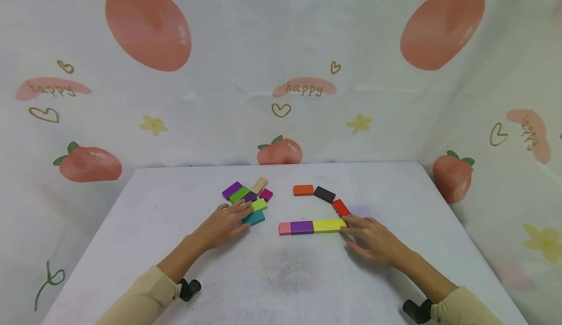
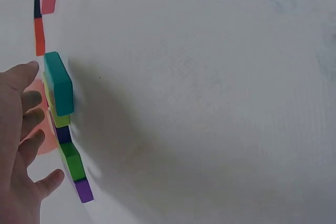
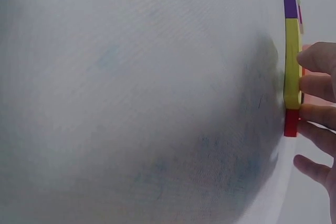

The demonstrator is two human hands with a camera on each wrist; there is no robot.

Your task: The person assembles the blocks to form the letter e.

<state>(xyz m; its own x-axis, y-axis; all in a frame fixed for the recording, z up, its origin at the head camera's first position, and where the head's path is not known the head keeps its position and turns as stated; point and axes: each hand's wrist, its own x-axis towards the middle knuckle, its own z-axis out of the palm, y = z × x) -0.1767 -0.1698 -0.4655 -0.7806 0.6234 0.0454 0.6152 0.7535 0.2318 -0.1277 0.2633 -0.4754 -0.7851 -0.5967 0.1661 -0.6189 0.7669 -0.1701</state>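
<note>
With fingers spread, my left hand (image 1: 223, 225) reaches over the near left side of a cluster of coloured blocks. Closest to it are a teal block (image 1: 254, 217) and a lime block (image 1: 260, 204); green (image 1: 238, 194), purple (image 1: 231, 190), tan (image 1: 259, 185) and magenta (image 1: 266, 195) blocks lie behind. My right hand (image 1: 373, 241) has its fingertips at the right end of a long yellow block (image 1: 328, 225) and the near end of a red block (image 1: 341, 208). A purple block (image 1: 302, 227) and a pink block (image 1: 285, 228) continue the yellow one's row leftward.
Beyond the row, an orange block (image 1: 303, 190) and a black block (image 1: 325, 194) form a curved line with the red one. The white table (image 1: 290, 295) ends at a patterned cloth backdrop (image 1: 237, 125). Black wrist cameras (image 1: 190, 290) sit below both sleeves.
</note>
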